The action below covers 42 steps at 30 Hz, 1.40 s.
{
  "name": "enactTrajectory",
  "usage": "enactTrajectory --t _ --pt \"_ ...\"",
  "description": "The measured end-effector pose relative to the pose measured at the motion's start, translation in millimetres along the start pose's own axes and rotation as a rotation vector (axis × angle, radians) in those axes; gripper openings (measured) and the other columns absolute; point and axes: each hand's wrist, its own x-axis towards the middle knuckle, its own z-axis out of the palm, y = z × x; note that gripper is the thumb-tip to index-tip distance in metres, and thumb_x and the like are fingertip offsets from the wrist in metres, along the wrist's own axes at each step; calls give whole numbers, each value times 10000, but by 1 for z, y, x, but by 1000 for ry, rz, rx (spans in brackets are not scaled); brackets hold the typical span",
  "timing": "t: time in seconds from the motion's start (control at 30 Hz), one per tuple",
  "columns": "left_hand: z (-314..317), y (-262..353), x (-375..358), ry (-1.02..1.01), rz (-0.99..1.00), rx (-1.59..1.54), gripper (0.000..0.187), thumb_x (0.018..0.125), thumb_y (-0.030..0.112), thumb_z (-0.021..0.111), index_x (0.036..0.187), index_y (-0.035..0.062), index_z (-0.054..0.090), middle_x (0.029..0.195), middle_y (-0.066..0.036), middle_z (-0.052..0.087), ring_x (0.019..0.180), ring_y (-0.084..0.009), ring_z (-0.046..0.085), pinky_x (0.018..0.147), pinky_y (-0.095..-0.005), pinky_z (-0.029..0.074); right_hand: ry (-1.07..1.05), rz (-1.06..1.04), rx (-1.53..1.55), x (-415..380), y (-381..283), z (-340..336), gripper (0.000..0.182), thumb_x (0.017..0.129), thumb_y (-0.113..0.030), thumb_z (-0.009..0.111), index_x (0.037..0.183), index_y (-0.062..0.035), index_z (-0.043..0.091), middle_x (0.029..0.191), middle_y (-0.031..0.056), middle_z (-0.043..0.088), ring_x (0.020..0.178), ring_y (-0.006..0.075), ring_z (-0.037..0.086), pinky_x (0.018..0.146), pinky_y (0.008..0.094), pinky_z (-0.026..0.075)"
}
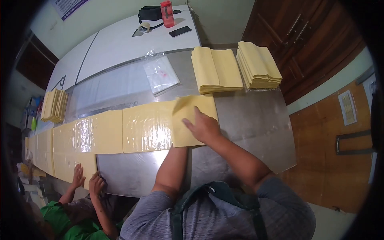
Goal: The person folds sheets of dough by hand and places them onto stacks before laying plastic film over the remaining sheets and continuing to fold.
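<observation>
A long row of yellow sheets, partly under shiny clear film, runs along the metal table. At its right end lies a yellow piece with its upper left corner curled up. My right hand rests on this piece, thumb and index finger apart, with nothing gripped in it. My left forearm reaches beneath the piece's lower edge, and the left hand is hidden under the yellow material. Behind the piece stands a folded yellow stack, with a second stack to its right.
A co-worker's hands are at the row's lower left. A clear plastic packet lies behind the row. Another yellow stack is far left. On the white table are a red bottle, tape, a phone and a black bag.
</observation>
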Motion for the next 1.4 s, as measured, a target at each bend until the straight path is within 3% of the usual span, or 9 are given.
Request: enactTrajectory --t 0.17,0.43,0.47,0.6,0.83,1.0,1.2,1.27,1.4 --pt "-14 5 -6 237 -36 224 462 1038 331 486 1387 28 484 1304 -154 584 1190 -264 573 997 -395 498 148 -58 -380 -9 89 54 754 945 -554 522 1505 -75 362 1566 266 256 1459 428 210 1134 593 238" --pt "12 97 -5 739 -307 313 478 1042 345 410 1229 -62 579 1195 -210 647 1031 -329 651 962 -462 492 -47 -55 -452 -19 105 59 836 930 -621 487 1581 -162 231 1624 253 82 1506 444 53 1163 642 97" --pt "27 98 -5 686 -408 903 489 1033 349 438 1258 -72 546 1192 -213 646 1028 -320 645 943 -464 489 -56 -47 -446 -18 103 58 868 927 -621 495 1585 -136 203 1625 253 71 1508 443 44 1164 645 89" --pt "31 68 -28 572 22 2135 722 971 359 549 1441 -127 294 1438 -338 402 1269 -428 468 1058 -513 374 9 22 -317 -4 98 60 903 914 -486 620 1572 -58 173 1604 264 143 1496 442 114 1184 589 133" --pt "26 36 -46 292 -150 2391 971 963 564 470 1495 -173 128 1581 -370 97 1496 -466 100 1216 -534 72 500 388 1123 47 140 60 767 825 -165 748 1461 42 373 1377 236 528 1224 296 551 1009 388 453" --pt "36 38 -44 300 -226 2417 974 966 588 447 1513 -145 112 1579 -366 121 1493 -474 103 1209 -548 80 21 336 129 54 133 37 342 867 -195 675 1093 61 658 951 253 703 928 413 683 841 452 529" --pt "35 99 -3 379 -453 1877 910 993 619 345 1531 -91 157 1505 -313 352 1396 -416 351 1160 -497 240 227 -77 29 50 -30 8 262 846 -217 667 895 40 649 886 295 658 895 470 643 771 512 510" --pt "38 139 7 388 -555 969 787 1027 610 250 1515 -6 298 1378 -188 542 1196 -299 586 1030 -400 458 93 -38 252 50 -98 10 359 865 -288 695 937 62 661 909 307 652 907 450 654 758 473 510" --pt "17 177 -2 281 -200 773 608 1058 501 316 1448 48 427 1344 -122 571 1198 -266 590 1017 -392 476 -149 9 83 45 -151 43 690 927 -499 580 1379 16 494 1114 281 666 1074 433 635 917 464 513"
